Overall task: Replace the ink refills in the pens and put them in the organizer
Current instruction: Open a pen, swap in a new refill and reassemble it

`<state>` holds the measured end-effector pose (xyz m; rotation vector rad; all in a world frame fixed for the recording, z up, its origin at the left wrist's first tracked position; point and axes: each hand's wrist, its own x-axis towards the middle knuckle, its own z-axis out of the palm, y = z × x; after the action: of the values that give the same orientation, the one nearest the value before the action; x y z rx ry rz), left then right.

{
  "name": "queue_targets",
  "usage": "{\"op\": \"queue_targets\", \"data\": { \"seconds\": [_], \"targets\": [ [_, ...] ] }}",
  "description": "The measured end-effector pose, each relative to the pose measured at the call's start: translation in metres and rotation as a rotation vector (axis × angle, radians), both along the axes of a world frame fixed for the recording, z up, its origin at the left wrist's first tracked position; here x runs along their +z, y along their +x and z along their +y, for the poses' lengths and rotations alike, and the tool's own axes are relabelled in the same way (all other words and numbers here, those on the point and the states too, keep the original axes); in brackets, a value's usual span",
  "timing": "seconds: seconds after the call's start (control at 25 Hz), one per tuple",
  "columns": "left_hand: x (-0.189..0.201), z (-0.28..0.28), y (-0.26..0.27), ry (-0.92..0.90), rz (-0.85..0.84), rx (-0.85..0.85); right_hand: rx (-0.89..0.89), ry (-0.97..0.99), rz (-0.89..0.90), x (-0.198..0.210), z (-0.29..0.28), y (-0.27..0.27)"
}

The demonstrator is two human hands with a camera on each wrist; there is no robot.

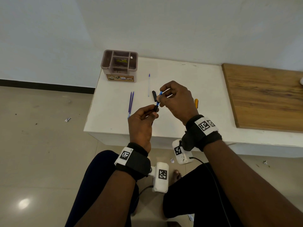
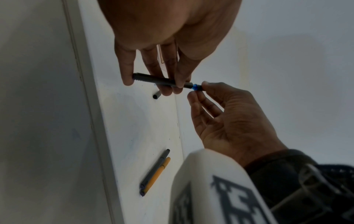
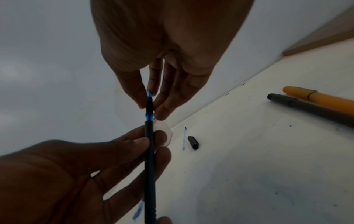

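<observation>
Slim black plastic pen barrel (image 1: pixel 155 109) with translucent blue tip section (image 1: pixel 158 99). Loose black pen cap (image 1: pixel 154 96) on the matte white tabletop (image 1: pixel 188 76). Two thin blue-violet ink refills (image 1: pixel 130 104); one clear, near-colourless refill with blue tip (image 1: pixel 148 85). Yellow-orange pen (image 3: pixel 321 99) beside dark grey pen (image 3: pixel 310 108). Mauve-brown plastic compartment organizer (image 1: pixel 119 66), tan label with white lettering. Brown woodgrain board (image 1: pixel 265 95). Black wrist straps with black-and-white square-pattern tags (image 1: pixel 204 126). Beige floor tiles (image 1: pixel 41 145), black skirting stripe (image 1: pixel 45 86).
</observation>
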<state>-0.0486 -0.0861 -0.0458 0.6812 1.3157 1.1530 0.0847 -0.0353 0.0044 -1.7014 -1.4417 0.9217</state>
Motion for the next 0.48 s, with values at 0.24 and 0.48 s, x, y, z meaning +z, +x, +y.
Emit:
{"op": "queue_targets", "data": {
  "seconds": [0.24, 0.48],
  "targets": [
    [0.0018, -0.0005, 0.0006, 0.004, -0.004, -0.009, 0.030, 0.005, -0.039, 0.0008, -0.0009, -0.0003],
    [0.0018, -0.0006, -0.0006, 0.007, -0.011, -0.007, 0.028, -0.011, -0.047, -0.0053, -0.0007, 0.0002]
  ]
}}
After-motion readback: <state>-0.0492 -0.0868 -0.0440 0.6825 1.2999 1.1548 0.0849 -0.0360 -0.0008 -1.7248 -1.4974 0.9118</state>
